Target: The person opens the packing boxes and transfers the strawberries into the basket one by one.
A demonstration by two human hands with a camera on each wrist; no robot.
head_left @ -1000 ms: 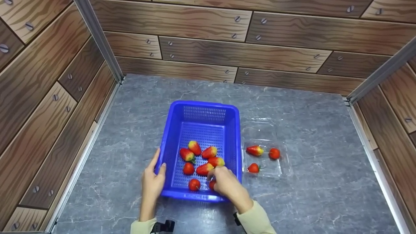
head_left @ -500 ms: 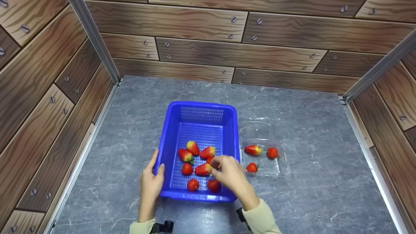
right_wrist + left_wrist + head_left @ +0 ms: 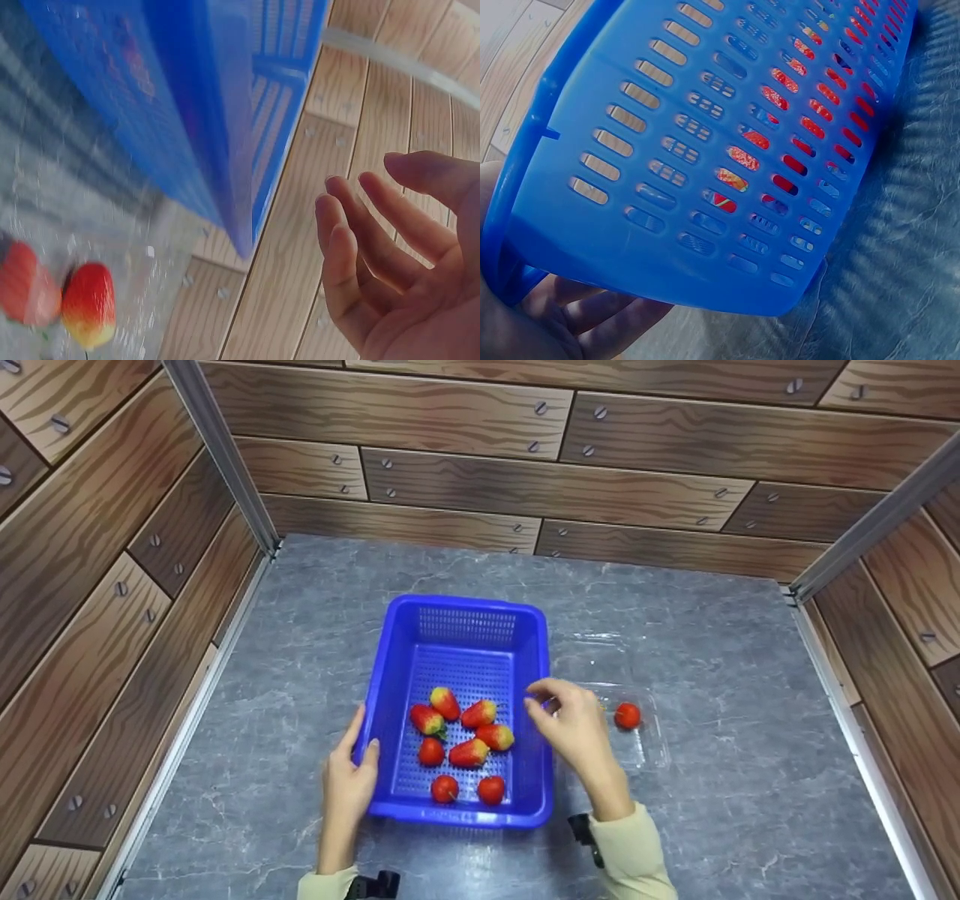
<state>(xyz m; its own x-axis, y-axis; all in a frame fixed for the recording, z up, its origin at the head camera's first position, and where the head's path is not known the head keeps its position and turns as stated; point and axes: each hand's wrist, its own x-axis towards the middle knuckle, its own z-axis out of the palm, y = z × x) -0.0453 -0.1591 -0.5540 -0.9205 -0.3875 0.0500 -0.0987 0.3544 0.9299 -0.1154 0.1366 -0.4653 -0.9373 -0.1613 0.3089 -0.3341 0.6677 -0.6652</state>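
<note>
A blue perforated basket [image 3: 469, 815] holds several red-and-yellow strawberries [image 3: 469, 752] and several round red fruits [image 3: 444, 788] with thin stems. My left hand [image 3: 350, 780] grips its left rim, thumb on top; the left wrist view shows the fingers [image 3: 604, 319] under the rim. Over the basket's right edge is my right hand [image 3: 577, 731], its fingers loosely bent with nothing between them, as the right wrist view also shows. Partly behind that hand lies a clear plastic box [image 3: 654, 746] with a round red fruit [image 3: 628, 716]. A strawberry [image 3: 88, 304] in it shows in the right wrist view.
The box's clear lid [image 3: 596, 660] lies unfolded behind it. Wood-patterned walls [image 3: 450, 472] enclose the grey marbled surface [image 3: 750, 720] at the back and on both sides. Basket and box stand close together.
My right hand has come up out of the basket and moved right, over the rim toward the box. The fruits it covered are visible again. My left hand stays on the rim.
</note>
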